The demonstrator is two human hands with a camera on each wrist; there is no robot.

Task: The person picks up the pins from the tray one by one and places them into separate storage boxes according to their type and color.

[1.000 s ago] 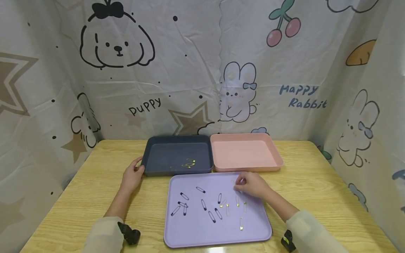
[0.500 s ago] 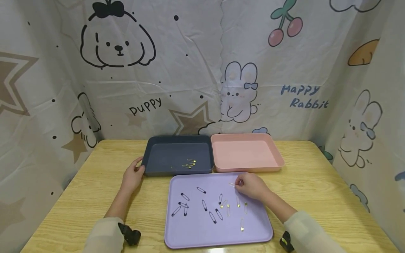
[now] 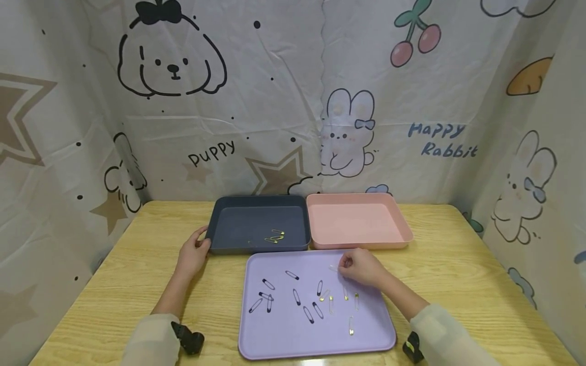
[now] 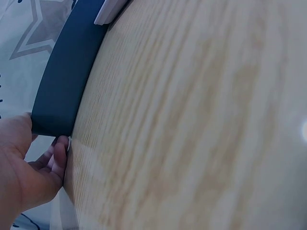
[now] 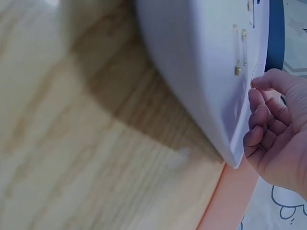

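gripping the dark tray (image 3: 244,218) is the left hand (image 3: 191,255); the right hand (image 3: 362,267) pinches a safety pin (image 3: 333,268) over the purple tray (image 3: 279,339).

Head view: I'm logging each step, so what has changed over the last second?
Little: the right hand, pinching a safety pin, has edged slightly left. Nothing was visibly let go. The left hand still holds the navy tray; the black safety pins and pink tray look unmoved.

Room near left on the purple tray (image 3: 286,339), but the pink tray (image 3: 366,245) rises just beyond the right hand (image 3: 361,267)!
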